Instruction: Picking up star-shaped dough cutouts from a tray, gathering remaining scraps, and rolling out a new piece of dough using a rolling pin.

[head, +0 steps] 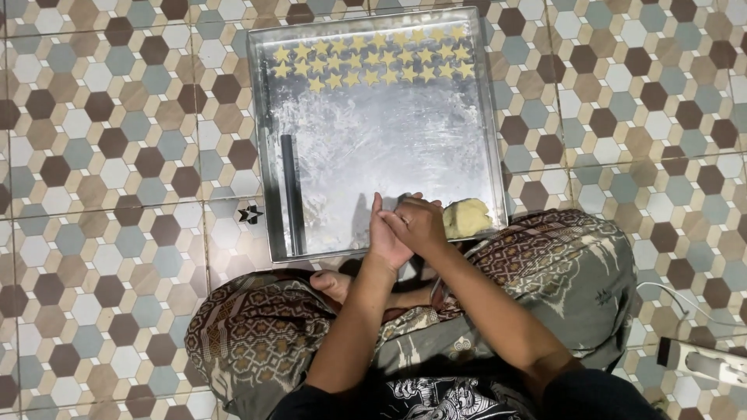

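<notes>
My left hand [384,236] and my right hand [422,224] are pressed together over the near edge of a floured metal tray [261,117] on the tiled floor. The right hand lies over the left palm; what sits between them is hidden. A lump of pale yellow dough [467,218] rests in the tray's near right corner, just right of my right hand. Several small star-shaped dough pieces [373,62] lie in rows along the tray's far edge. A dark rod [292,194] lies along the tray's left side.
A small dark star-shaped cutter [250,215] lies on the floor left of the tray. My crossed legs in patterned cloth [257,319] are under my arms. A white power strip [708,362] with a cable lies at the lower right.
</notes>
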